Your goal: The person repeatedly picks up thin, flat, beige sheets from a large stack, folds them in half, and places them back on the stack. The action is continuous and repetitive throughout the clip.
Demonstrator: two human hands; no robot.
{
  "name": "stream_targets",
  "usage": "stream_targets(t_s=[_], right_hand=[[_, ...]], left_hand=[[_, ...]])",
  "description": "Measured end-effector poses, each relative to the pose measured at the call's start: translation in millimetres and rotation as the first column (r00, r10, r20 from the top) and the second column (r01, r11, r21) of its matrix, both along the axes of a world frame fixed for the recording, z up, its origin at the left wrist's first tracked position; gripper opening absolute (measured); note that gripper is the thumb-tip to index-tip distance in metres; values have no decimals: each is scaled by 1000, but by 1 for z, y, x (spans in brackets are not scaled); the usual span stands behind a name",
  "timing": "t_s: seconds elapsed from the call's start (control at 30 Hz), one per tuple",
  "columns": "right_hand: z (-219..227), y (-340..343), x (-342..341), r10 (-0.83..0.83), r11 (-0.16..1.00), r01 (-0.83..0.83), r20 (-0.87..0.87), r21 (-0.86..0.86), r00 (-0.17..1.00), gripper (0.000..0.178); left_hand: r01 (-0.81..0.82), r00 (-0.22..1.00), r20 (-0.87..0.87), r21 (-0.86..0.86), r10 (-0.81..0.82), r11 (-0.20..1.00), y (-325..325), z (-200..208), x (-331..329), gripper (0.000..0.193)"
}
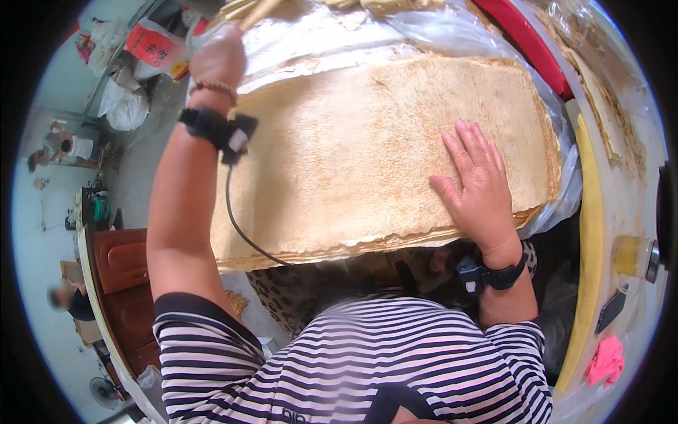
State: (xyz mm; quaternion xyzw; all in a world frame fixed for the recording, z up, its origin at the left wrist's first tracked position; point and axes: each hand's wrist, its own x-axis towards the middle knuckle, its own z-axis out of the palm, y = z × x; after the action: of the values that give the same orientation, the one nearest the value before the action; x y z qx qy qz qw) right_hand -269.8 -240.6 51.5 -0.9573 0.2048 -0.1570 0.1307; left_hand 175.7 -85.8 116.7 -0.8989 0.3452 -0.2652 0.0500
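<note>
The right hand [479, 185] lies flat, palm down, fingers [472, 145] spread, on the near right part of the stack of thin tan sheets [353, 148]. It presses the top sheet and grips nothing. A black wrist strap [487, 274] sits just behind it.

The left hand [219, 56] is raised at the far left corner of the stack, closed around a pale stick-like handle [256, 12]. The handle runs out of the upper edge, so its working end is cut off. The fingers face away from the camera; their exact grip is hard to make out. A bead bracelet [215, 87] and a black wrist device [215, 129] with a dangling cable [240, 226] sit on this forearm.

The stack spans the middle of the view, between both hands, with layered edges visible along its near side. Clear plastic film [438, 28] lies under and beyond it. What carries the stack is hidden. A striped shirt [339, 360] covers the lower view. A yellow edge strip [590, 254] runs at the right, with a pink cloth [606, 359] near it.
</note>
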Motion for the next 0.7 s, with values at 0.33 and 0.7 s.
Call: stream_targets(t_s=[0.33,0.7], right_hand=[[1,-11,-10,35,999,-39,93,36,995,50],[7,-40,-141,-765,79,-295,247,952,595,42]], left_hand=[[175,501,-861,203,91,963,-39,-112,158,78],[833,221,-478,-361,-850,420,-60,-9,-271,37]])
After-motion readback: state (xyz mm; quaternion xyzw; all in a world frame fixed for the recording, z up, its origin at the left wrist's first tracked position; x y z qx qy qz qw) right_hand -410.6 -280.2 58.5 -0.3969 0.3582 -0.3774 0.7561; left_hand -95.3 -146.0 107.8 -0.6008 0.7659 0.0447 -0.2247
